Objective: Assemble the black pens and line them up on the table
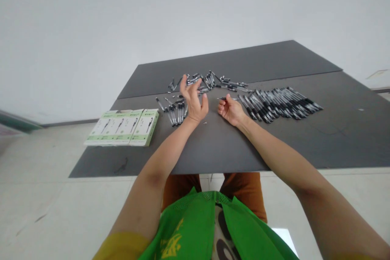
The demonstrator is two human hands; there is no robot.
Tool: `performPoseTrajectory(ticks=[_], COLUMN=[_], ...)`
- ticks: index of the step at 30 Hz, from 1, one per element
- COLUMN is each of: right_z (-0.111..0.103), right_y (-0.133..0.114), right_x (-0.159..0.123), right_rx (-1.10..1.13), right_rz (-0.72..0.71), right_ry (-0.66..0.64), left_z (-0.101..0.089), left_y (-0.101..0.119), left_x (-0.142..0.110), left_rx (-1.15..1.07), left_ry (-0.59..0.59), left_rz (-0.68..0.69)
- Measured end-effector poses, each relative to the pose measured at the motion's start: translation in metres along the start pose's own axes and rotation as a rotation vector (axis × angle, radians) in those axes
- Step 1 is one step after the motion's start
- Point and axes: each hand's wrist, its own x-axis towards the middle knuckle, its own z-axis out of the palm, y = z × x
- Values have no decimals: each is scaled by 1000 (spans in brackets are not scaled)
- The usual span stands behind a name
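Observation:
My right hand (230, 111) is closed on a slim dark pen (224, 98), whose tip points left toward my other hand. Fingers spread, my left hand (195, 99) is raised over the table with nothing visible in it. Just left of that hand lies a small group of pens (179, 114). Behind it are scattered loose pens and small parts (210, 80), some hidden by my fingers. A long row of clear and black pens (277, 103), packed side by side, lies to the right of my right hand.
Green and white pen boxes (117, 128) lie at the table's left edge. The dark grey table (219, 150) has a seam across it. A pale wall (195, 16) stands behind. Small bits, one a tiny piece (204, 122), dot the surface.

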Motion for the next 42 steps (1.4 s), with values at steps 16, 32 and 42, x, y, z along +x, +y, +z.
performPoseTrajectory(ticks=[16, 32, 42], right_z=[-6, -5, 1], right_y=[1, 1, 5], right_x=[6, 4, -4], right_rx=[2, -41, -230], right_rz=[-61, -5, -31], right_ry=[210, 168, 106], left_z=[-66, -51, -5], left_y=[6, -1, -23], left_x=[-46, -48, -37], left_rx=[563, 213, -519], left_ry=[-887, -846, -646], left_rz=[181, 101, -413])
